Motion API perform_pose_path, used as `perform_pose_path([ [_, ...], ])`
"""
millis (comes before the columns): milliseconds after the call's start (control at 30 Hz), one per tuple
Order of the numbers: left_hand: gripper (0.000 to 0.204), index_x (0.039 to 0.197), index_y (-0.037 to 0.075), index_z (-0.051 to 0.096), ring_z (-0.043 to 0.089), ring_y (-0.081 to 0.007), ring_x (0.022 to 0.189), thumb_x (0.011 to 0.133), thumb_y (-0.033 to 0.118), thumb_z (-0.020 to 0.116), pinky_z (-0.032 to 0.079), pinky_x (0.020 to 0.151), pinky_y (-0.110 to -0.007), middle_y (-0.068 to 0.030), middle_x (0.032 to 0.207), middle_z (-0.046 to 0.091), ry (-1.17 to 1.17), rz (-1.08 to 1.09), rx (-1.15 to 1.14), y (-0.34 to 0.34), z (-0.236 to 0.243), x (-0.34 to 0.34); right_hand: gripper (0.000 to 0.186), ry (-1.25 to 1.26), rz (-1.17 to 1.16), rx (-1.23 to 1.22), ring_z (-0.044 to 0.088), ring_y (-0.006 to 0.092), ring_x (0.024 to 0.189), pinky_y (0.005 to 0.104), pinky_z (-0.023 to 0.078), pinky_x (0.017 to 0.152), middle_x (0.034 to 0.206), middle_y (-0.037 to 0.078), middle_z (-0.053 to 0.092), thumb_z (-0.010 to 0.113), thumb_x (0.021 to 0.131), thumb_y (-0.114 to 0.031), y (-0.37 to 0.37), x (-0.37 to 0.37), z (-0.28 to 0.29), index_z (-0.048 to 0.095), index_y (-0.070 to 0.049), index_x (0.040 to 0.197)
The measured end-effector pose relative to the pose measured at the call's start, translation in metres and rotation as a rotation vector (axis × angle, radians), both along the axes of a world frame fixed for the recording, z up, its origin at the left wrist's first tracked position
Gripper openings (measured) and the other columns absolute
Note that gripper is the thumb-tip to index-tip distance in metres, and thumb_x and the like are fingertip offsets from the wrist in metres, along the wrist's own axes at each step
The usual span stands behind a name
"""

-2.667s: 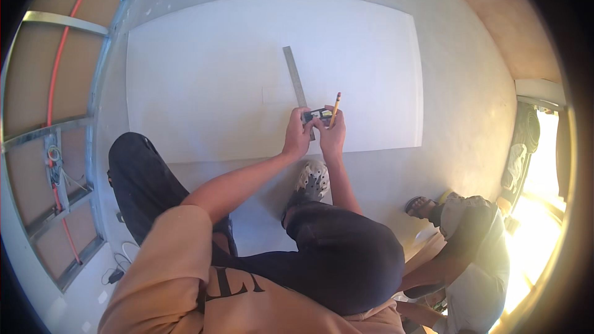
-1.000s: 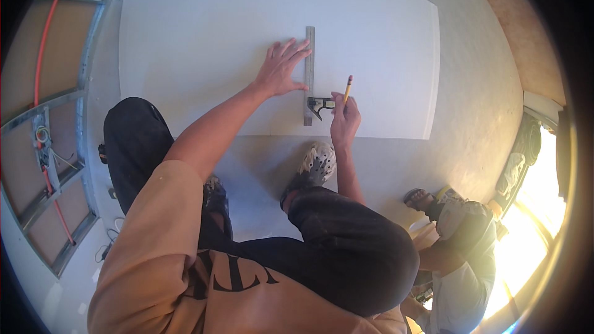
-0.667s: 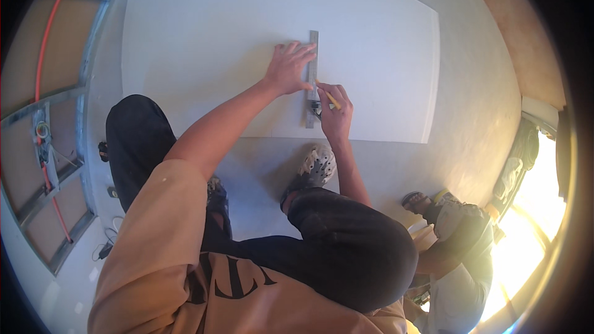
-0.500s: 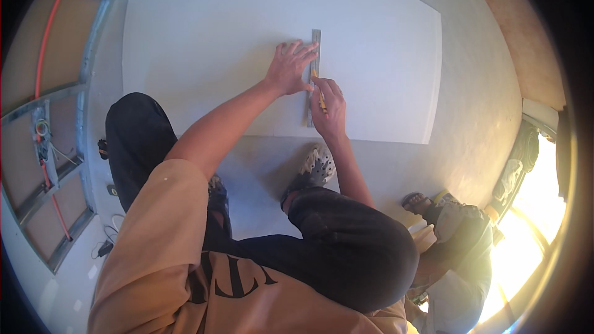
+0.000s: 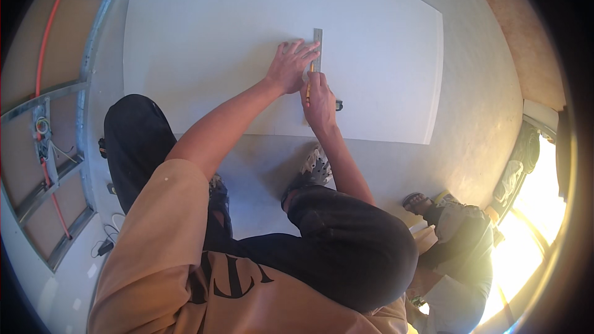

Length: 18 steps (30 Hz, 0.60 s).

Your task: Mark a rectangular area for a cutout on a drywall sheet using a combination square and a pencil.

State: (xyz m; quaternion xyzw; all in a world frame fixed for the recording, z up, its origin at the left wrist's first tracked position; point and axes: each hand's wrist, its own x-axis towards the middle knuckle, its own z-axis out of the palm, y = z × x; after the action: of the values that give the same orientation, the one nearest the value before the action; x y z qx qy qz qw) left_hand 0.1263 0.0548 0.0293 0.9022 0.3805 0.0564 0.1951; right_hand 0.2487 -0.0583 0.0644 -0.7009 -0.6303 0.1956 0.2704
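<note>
The right hand (image 5: pixel 319 100) is closed on a yellow pencil (image 5: pixel 308 91), its fingers drawn together near the front end. Two frames back that hand was on the right of the ruler (image 5: pixel 318 38); now it lies across the ruler's lower part, and the pencil points up the left side, close to the left thumb. Whether the tip touches the surface is too small to tell.

The left hand (image 5: pixel 288 69) grips nothing: it is spread wide and laid flat, fingertips on the ruler and the rest on the white board (image 5: pixel 383 55). It has hardly shifted over the last few frames, and the ruler stands nearly as it did, upright in view, top end bare above the fingers. The ruler's dark sliding head (image 5: pixel 338 105) pokes out just right of the right hand, having been covered a moment ago.

I take the change of side to mean that the left edge is now the one being marked along, with the left hand as the clamp; a slip there would spoil the line. No fresh line can be made out.

Beyond, the board lies on the grey floor (image 5: pixel 479 80), its near edge just ahead of a speckled clog (image 5: pixel 317 170).
</note>
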Motion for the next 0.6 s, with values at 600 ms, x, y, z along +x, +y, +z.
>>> perform_pose_path([
  [600, 0.112, 0.174, 0.017, 0.045, 0.023, -0.0305, 0.173, 0.086, 0.075, 0.081, 0.023, 0.14, -0.064, 0.0039, 0.19, 0.021, 0.185, -0.041, -0.066, -0.002, 0.009, 0.003, 0.009, -0.012, -0.036, -0.027, 0.068, 0.0498, 0.094, 0.059, 0.056, 0.083, 0.101, 0.027, 0.068, 0.064, 0.102, -0.002, -0.029, -0.012, 0.014, 0.061, 0.005, 0.106],
])
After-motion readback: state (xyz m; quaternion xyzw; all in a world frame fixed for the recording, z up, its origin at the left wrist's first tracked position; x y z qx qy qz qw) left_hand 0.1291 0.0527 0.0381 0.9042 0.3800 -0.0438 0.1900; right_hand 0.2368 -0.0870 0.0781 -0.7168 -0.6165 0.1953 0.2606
